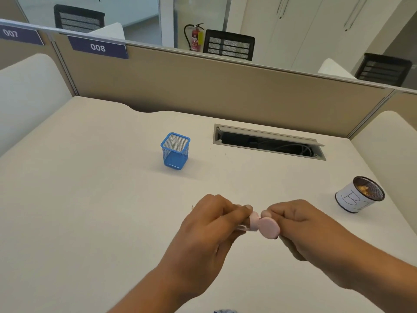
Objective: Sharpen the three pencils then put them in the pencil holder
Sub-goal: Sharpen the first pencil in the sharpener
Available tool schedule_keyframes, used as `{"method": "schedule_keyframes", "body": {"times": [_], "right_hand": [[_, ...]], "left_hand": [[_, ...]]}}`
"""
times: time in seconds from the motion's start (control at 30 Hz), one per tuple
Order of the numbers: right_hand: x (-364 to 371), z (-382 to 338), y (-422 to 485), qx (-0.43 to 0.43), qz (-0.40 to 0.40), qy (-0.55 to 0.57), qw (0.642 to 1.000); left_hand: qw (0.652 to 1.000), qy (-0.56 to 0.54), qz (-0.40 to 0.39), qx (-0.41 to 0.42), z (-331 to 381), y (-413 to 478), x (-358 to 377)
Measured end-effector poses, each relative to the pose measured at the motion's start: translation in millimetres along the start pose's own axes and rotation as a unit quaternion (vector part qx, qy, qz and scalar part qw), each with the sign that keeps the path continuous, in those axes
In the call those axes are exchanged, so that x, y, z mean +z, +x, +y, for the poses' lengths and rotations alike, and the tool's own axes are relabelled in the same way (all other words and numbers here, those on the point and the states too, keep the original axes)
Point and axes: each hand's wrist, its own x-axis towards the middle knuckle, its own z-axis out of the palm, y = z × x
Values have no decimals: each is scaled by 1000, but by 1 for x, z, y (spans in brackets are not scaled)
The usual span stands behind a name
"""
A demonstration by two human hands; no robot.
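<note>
A pink sharpener [268, 228] is pinched in the right hand [300, 224]; the left hand [209, 224] is closed on something blurred — probably a pencil. Sharpening under way; twisting judged next — the pencil holder [175, 151] stands well beyond the fingertips.

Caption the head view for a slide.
Both hands, left hand and right hand, hold a pink sharpener; blue mesh holder stands empty.
</note>
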Motion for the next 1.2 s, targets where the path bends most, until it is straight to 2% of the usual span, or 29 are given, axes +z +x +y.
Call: {"method": "schedule_keyframes", "body": {"times": [0.03,0.1,0.23,0.27,0.33,0.37,0.43,0.47,0.5,0.57,0.67,0.7,0.77,0.83,0.93,1.0,1.1,1.2], "right_hand": [[-1,-2,0,18,-10,20,1000],[-1,-9,-1,-7,-4,3,1000],[-6,-9,-7,-155,63,-105,980],[-7,-5,-8,-204,96,-177,958],[-9,0,-7,-290,146,-322,889],[-8,3,-5,-319,160,-357,863],[-4,7,-1,-354,182,-386,832],[-3,7,0,-359,183,-386,830],[-1,7,0,-351,175,-376,839],[4,6,-1,-308,150,-318,884],[13,5,0,-145,100,-147,973],[14,4,0,-68,69,-75,992],[12,4,2,29,1,31,999],[8,2,4,34,-26,44,998],[1,-2,0,-66,-5,-50,997],[-4,-1,-4,-162,21,-142,976],[-11,7,-4,-294,87,-333,892],[-9,14,1,-355,133,-396,836]], "left_hand": [[1000,-14,7,-5,-1,1,1],[995,-74,20,-56,-3,3,0],[983,-135,1,-128,-1,3,-6],[981,-138,-6,-138,0,3,-7],[978,-147,-14,-149,2,4,-9],[976,-156,-15,-153,3,5,-9],[973,-170,-15,-155,4,6,-10],[973,-170,-13,-153,4,6,-10],[975,-166,-10,-148,3,5,-10],[979,-154,1,-132,1,2,-9],[990,-114,20,-84,-4,-4,-4],[993,-95,21,-64,-5,-6,-2],[997,-64,14,-39,-6,-8,-1],[996,-74,9,-55,-7,-6,-1],[983,-133,5,-126,-4,-2,-3],[976,-151,4,-154,-2,0,-4],[969,-174,0,-176,1,1,-7],[964,-192,-5,-183,2,1,-6]]}}
